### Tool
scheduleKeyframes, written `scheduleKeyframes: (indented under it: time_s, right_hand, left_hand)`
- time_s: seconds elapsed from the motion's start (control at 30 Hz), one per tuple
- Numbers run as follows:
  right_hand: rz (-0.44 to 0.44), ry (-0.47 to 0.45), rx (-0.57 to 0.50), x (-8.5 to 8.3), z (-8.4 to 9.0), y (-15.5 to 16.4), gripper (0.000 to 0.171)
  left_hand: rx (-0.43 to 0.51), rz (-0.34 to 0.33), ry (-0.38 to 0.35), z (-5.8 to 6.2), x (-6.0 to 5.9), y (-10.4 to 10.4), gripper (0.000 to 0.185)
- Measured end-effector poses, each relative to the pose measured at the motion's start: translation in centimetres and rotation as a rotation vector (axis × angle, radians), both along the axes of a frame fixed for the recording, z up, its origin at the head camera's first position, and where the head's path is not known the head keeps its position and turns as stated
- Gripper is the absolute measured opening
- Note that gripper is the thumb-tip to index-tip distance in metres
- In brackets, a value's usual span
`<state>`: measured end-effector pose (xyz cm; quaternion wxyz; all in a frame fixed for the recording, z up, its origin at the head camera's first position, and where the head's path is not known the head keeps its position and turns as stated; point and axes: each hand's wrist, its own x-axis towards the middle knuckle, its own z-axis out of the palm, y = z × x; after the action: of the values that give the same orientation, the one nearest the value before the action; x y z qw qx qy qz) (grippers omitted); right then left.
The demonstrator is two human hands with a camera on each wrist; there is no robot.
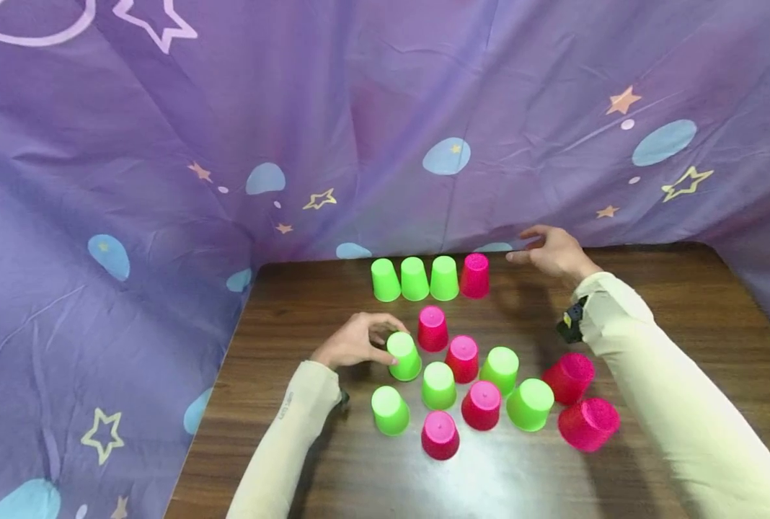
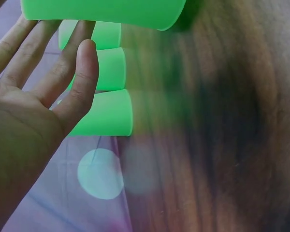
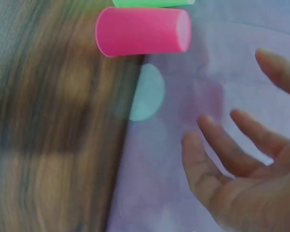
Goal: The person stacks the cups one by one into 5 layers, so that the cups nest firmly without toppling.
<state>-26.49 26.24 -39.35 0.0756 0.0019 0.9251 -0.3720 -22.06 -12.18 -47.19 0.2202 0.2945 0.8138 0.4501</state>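
Observation:
My left hand (image 1: 362,340) is beside a green cup (image 1: 403,357) that stands upside down at the left of a group of green and pink cups. Its thumb and fingers spread around the cup's near side; in the left wrist view the thumb (image 2: 85,63) appears apart from the cup (image 2: 104,10), and some fingertips are hidden behind it. At the back right, my right hand (image 1: 554,252) hovers with loosely spread fingers, holding nothing. Nearest to it is the pink cup (image 1: 475,276) at the right end of the back row, a gap away.
Three green cups (image 1: 414,280) stand beside that pink cup near the table's back edge. Several more pink cups (image 1: 482,406) and green cups (image 1: 530,405) stand upside down on the wooden table (image 1: 281,310). Behind hangs a purple patterned cloth (image 1: 359,122).

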Motion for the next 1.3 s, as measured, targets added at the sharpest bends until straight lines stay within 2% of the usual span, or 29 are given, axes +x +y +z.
scheduleKeyframes:
  time_s: [0.13,0.23,0.37,0.47,0.67,0.77,0.87,1.0,1.13,1.3]
  right_hand:
    - [0.109,0.002,0.003,1.3,0.9,1.0,0.061]
    - [0.206,0.039,0.021,2.5,1.2,1.6,0.051]
    - [0.310,0.086,-0.012,4.8,1.0,2.2,0.042]
    - [0.352,0.114,-0.025,6.7,0.6,2.7,0.040]
    - [0.344,0.222,0.141,10.6,-0.6,3.3,0.046]
    - [0.312,0.250,0.208,12.5,-1.5,3.8,0.050]
    - [0.288,0.253,0.225,14.1,-2.5,4.4,0.052]
    - [0.280,0.238,0.179,15.7,-3.6,5.0,0.057]
    - [0.243,0.201,0.085,16.9,-4.7,5.3,0.057]
    - [0.229,0.264,-0.001,17.5,-6.1,5.8,0.050]
  left_hand:
    - [0.028,0.015,0.013,0.9,0.1,-0.3,0.049]
    - [0.046,0.026,0.031,1.7,0.1,-0.5,0.048]
    - [0.064,0.033,0.067,2.8,-0.1,-0.7,0.048]
    - [0.073,0.035,0.095,3.5,-0.2,-0.7,0.048]
    - [0.110,0.061,0.088,5.2,-0.5,-0.4,0.046]
    - [0.124,0.038,0.112,6.2,-0.8,-0.1,0.045]
    - [0.121,0.001,0.163,7.2,-1.3,0.5,0.044]
    - [0.133,-0.005,0.204,8.3,-2.1,1.8,0.044]
    - [0.144,0.007,0.213,8.9,-2.7,3.8,0.045]
    - [0.117,0.012,0.249,9.2,-3.8,6.8,0.046]
